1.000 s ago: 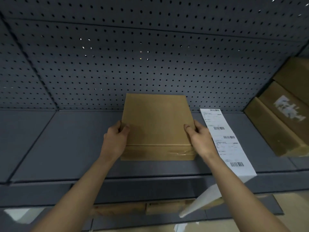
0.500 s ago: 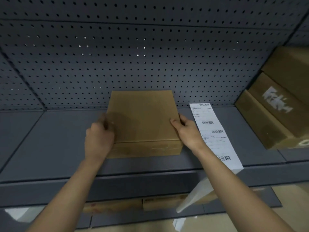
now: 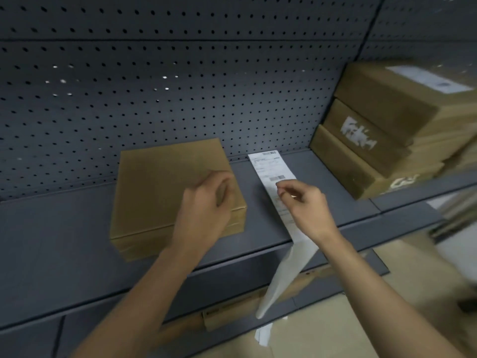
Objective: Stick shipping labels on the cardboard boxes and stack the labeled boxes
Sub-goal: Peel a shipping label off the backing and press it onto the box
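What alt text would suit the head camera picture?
A person's right hand, fingertips pinched, is over a label strip on a shelf; the left hand is over a plain cardboard box beside it. Labeled boxes stand stacked at right.
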Demonstrator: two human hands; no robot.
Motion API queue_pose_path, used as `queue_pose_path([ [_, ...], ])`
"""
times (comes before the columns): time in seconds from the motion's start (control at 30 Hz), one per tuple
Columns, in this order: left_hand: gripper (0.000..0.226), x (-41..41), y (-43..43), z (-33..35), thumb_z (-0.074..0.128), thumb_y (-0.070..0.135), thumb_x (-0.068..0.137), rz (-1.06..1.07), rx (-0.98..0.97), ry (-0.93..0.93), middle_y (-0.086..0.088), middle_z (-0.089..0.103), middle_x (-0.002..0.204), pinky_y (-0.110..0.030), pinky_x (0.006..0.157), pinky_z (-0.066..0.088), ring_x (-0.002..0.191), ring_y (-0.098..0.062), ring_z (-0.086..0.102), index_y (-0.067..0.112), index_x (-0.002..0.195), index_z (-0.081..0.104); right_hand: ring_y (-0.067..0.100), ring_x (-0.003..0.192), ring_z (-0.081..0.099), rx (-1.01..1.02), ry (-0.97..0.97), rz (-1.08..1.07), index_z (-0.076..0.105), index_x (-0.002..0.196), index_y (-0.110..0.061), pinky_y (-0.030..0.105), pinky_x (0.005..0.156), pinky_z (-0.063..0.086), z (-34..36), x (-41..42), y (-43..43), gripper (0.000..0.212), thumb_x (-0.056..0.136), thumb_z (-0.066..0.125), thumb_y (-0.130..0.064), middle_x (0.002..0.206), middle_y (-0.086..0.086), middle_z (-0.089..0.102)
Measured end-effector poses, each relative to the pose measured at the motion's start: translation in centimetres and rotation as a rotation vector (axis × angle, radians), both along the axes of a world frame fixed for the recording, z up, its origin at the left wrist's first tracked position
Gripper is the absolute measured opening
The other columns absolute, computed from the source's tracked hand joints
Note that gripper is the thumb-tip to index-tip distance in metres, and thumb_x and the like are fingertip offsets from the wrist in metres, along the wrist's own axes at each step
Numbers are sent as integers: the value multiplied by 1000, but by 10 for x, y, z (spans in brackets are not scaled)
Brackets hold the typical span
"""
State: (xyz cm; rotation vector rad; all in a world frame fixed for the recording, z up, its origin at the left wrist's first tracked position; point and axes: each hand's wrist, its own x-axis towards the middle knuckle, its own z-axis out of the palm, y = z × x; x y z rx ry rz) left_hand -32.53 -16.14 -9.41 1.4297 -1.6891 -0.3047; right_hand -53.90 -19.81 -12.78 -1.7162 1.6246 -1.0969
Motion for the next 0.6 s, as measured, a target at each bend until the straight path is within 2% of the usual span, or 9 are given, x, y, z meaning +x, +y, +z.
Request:
queue_pose_path([
  [0.1, 12, -35, 1, -5, 60, 20, 93, -123, 73, 9, 7, 67, 82, -24, 68, 47, 68, -7, 59, 23, 100, 69, 5, 85, 65, 1, 177, 35, 74, 101, -17, 30, 79, 56, -6, -24, 13, 14, 92, 65, -13, 97, -8, 70],
  [0.2, 6, -66, 4, -20, 61, 23, 90, -226, 155, -17, 6, 68, 78, -34, 66, 51, 66, -9, 63, 23, 89, 67, 9, 90, 62, 6, 341, 64, 73, 106, -14, 8, 79, 44, -17, -50, 24, 17, 91, 66, -12, 104, -1, 70],
  [0.23, 6, -74, 5, -27, 62, 23, 89, -244, 197, -31, 5, 68, 75, -36, 65, 52, 64, -10, 63, 22, 86, 66, 11, 94, 62, 19, 376, 70, 73, 108, -13, 6, 80, 41, -22, -58, 26, 19, 91, 67, -13, 107, -1, 69],
  [0.37, 11, -100, 9, -59, 62, 24, 86, -274, 342, -51, -1, 72, 75, -37, 65, 55, 69, -18, 68, 14, 83, 67, 25, 108, 59, 8, 528, 168, 72, 113, -17, 34, 95, 46, -42, -80, 33, 26, 87, 72, -23, 118, 0, 66],
  [0.5, 8, -112, 8, -70, 64, 23, 86, -244, 394, -73, 0, 73, 79, -38, 66, 56, 73, -20, 68, 17, 85, 68, 22, 123, 50, 39, 652, 261, 67, 127, -26, 40, 102, 40, -62, -87, 33, 46, 82, 76, -34, 134, -4, 57],
  [0.6, 8, -115, 3, -71, 63, 23, 87, -214, 404, -96, 2, 72, 78, -37, 65, 55, 71, -17, 67, 17, 84, 67, 25, 122, 53, -20, 693, 275, 69, 124, -24, 41, 95, 43, -72, -88, 30, 47, 78, 80, -29, 133, -1, 59],
])
